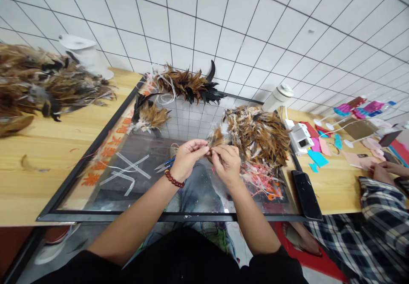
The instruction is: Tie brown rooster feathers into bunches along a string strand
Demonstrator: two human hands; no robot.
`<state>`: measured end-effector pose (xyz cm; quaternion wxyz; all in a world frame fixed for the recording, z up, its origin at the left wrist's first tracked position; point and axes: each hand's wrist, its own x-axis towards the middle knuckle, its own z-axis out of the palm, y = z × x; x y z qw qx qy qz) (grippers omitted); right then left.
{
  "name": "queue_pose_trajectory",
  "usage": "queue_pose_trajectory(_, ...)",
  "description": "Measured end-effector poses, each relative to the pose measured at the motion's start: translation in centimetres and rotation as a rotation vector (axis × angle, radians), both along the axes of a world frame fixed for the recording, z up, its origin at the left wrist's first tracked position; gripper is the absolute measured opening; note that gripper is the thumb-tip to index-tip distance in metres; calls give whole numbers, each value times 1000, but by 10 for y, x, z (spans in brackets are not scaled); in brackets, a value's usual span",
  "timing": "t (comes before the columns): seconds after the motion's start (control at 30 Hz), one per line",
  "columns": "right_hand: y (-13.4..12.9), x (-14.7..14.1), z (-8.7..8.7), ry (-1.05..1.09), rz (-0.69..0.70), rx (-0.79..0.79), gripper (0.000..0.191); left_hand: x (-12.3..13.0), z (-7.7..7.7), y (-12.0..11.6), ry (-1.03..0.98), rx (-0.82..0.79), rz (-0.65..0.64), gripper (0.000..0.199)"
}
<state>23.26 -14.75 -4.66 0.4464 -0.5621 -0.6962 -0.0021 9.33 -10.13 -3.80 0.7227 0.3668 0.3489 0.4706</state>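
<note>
Over the middle of a black-framed glass panel (172,216), both my hands meet at a small bunch of brown feathers (217,136). My left hand (191,156), with a beaded bracelet (174,179) at the wrist, pinches its lower end between thumb and finger. My right hand (227,162) has its fingers curled on the same end, tips touching the left hand's. The feather tips point up and away. Just right lies a big heap of brown feathers (258,135). Blue-handled scissors (166,164) lie left of my left hand, partly hidden behind it.
Clear strips (131,169) lie at left on the glass; a feather trim (188,84) and small feather bunch (148,118) lie farther back. Pink-white scraps (260,179), a phone (306,194) and a power strip (300,138) are at right. A co-worker's hands (383,171) are far right.
</note>
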Motion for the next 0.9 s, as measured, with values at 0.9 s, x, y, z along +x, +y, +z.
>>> queue_pose_trajectory(0.9,3,2,8,171,-96,-29,14,6,-6,-4,-12,35,-63,37)
